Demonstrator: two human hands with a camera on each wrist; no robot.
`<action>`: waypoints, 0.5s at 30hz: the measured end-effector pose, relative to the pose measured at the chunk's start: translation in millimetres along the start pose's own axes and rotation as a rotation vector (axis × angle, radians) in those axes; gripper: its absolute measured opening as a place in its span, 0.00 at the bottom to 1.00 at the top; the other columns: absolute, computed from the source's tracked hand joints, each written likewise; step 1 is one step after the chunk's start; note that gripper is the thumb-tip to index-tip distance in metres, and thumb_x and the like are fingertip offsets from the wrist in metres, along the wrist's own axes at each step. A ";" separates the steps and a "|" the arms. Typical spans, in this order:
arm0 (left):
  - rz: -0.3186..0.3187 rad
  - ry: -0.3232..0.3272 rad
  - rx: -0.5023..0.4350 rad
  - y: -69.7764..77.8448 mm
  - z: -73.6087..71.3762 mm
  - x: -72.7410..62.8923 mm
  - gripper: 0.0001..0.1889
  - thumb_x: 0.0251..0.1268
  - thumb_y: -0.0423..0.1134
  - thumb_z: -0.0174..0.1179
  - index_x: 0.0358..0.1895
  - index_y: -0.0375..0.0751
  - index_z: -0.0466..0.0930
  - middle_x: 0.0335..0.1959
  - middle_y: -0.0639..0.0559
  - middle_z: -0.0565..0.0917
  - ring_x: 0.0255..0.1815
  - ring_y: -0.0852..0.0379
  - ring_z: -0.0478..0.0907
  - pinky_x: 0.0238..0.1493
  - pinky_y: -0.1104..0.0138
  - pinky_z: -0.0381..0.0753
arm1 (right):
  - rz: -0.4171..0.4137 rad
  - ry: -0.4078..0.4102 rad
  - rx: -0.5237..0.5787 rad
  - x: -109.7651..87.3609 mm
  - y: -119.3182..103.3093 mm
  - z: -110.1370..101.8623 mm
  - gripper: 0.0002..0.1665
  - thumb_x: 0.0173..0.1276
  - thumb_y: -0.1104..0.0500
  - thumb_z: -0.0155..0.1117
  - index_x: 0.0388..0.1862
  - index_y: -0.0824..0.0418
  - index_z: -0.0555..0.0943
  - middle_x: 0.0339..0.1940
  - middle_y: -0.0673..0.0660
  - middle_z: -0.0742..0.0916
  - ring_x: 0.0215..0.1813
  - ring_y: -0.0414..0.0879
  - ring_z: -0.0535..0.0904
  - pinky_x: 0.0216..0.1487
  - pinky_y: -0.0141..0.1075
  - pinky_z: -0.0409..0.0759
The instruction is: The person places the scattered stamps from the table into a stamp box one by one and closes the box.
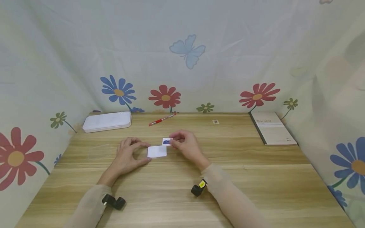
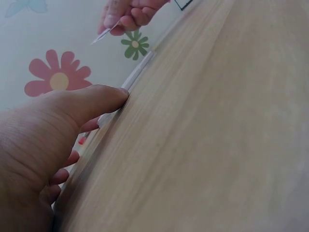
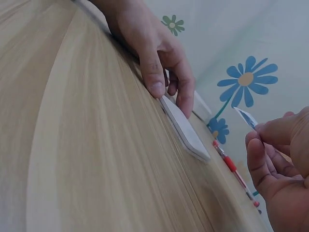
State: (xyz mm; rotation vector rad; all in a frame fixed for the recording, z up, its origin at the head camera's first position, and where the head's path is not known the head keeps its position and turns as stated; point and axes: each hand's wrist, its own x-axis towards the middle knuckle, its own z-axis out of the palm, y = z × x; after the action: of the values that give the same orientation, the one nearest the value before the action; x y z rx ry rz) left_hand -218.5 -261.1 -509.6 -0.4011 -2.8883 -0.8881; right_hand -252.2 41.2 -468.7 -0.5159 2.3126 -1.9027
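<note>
A small white rounded rectangular pad (image 1: 156, 151), perhaps a stack of cards, lies flat on the wooden table. My left hand (image 1: 128, 156) holds it by the left end, thumb at the near corner and a finger at the far one. In the right wrist view the edge of the pad (image 3: 186, 128) looks layered. Between thumb and fingers, my right hand (image 1: 186, 145) pinches a small stamp (image 1: 167, 141) with a white border and blue picture. The stamp (image 3: 246, 117) is raised off the table, just beyond the pad's far right corner.
A white case (image 1: 107, 122) stands at the back left, with a red pen (image 1: 162, 119) to its right. Another small stamp (image 1: 215, 122) lies farther back. At the right is a notebook (image 1: 272, 129). A clear sheet (image 1: 98, 151) lies left of my left hand.
</note>
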 end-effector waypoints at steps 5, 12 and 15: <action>0.010 -0.001 -0.005 -0.4 -0.4 0.1 0.30 0.61 0.61 0.82 0.66 0.61 0.89 0.71 0.43 0.72 0.74 0.36 0.59 0.72 0.33 0.54 | 0.017 -0.012 0.008 2.7 0.0 11.7 0.08 0.77 0.67 0.75 0.52 0.64 0.90 0.43 0.58 0.91 0.37 0.45 0.87 0.45 0.45 0.91; 0.021 -0.001 -0.006 -0.9 -0.3 0.4 0.30 0.62 0.63 0.81 0.66 0.63 0.89 0.71 0.44 0.73 0.73 0.37 0.60 0.70 0.34 0.56 | 0.014 -0.024 -0.020 5.3 -0.4 25.9 0.06 0.76 0.65 0.77 0.49 0.62 0.91 0.42 0.54 0.92 0.38 0.43 0.88 0.43 0.40 0.91; 0.018 -0.001 -0.007 -0.7 -0.6 0.4 0.30 0.62 0.62 0.81 0.67 0.63 0.88 0.71 0.44 0.73 0.74 0.37 0.60 0.71 0.34 0.56 | 0.008 -0.033 -0.032 5.5 0.2 32.0 0.05 0.76 0.65 0.77 0.48 0.60 0.91 0.39 0.52 0.92 0.36 0.43 0.87 0.39 0.36 0.89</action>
State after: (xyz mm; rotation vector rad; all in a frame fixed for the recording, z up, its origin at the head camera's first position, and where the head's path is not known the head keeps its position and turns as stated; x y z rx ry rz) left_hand -219.0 -261.8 -509.4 -0.4273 -2.8786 -0.8956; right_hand -248.1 9.7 -474.9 -0.5369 2.3241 -1.8425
